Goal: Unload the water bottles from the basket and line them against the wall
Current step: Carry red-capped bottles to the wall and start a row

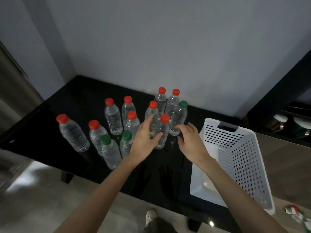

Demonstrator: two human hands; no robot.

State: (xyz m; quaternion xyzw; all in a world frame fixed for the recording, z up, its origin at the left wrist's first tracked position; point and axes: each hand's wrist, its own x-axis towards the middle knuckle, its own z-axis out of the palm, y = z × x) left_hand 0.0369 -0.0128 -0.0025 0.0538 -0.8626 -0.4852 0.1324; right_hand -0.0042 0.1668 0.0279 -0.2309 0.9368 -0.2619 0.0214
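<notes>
Head camera view looking down on a glossy black table [42, 132] set against a pale grey wall [168, 47]. Twelve water bottles [113, 118], red or green capped, stand upright in a loose cluster on it, two nearly touching the wall. The left hand [144, 140] curls fingers and thumb around a red-capped bottle [152, 113] mid-cluster. The right hand [190, 140] hovers with fingers spread, holding nothing, just beside a green-capped bottle [179, 118]. A white perforated basket [244, 153] sits tilted at the table's right end, above a pale floor [42, 190]
</notes>
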